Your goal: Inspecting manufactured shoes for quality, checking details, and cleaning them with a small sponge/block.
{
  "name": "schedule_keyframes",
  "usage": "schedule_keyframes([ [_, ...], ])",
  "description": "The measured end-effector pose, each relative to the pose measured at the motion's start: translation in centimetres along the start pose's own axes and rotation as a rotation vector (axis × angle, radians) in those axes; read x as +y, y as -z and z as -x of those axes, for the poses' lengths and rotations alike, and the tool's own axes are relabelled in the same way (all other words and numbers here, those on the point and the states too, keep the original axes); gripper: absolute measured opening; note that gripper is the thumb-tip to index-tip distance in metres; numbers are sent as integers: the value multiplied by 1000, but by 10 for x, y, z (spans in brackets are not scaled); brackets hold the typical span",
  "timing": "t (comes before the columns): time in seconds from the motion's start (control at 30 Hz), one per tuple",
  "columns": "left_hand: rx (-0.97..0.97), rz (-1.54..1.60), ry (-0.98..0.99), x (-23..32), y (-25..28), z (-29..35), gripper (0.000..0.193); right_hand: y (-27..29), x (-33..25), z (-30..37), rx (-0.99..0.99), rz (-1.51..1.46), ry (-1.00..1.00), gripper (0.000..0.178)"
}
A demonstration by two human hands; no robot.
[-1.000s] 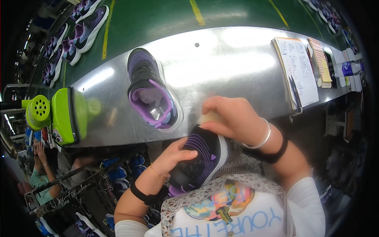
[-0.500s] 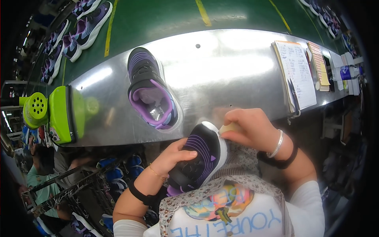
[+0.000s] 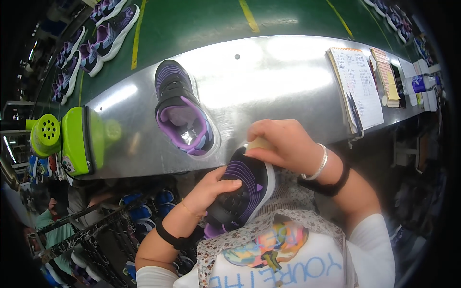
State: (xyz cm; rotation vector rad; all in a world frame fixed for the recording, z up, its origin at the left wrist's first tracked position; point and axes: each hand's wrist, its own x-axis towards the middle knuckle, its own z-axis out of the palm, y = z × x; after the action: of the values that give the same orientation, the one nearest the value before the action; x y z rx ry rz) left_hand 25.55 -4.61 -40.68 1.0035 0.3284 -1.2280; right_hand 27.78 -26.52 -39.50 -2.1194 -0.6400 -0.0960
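My left hand [image 3: 207,189] grips 1 shoe [image 3: 248,192]; my right hand [image 3: 282,143] pinches a pale block [image 3: 260,143] at its toe [image 3: 238,155], work I judge unfinished; another shoe [image 3: 175,102] stands untouched.

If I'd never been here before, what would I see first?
Probably the bright green machine at the left end of the shiny metal table. Then the black-and-purple shoe low in the middle, with the left hand gripping it and the right hand pinching a small pale piece at its toe. A similar shoe sits on the table, left of the middle.
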Motion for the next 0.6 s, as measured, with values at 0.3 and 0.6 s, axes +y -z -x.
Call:
schedule_keyframes([
  [0.3,57,-20,-44,-5,-6,0,47,30,47,18,185,394,-332,23],
  [0.6,-2,-69,-84,-2,-17,18,47,21,-23,43,251,70,-195,20],
])
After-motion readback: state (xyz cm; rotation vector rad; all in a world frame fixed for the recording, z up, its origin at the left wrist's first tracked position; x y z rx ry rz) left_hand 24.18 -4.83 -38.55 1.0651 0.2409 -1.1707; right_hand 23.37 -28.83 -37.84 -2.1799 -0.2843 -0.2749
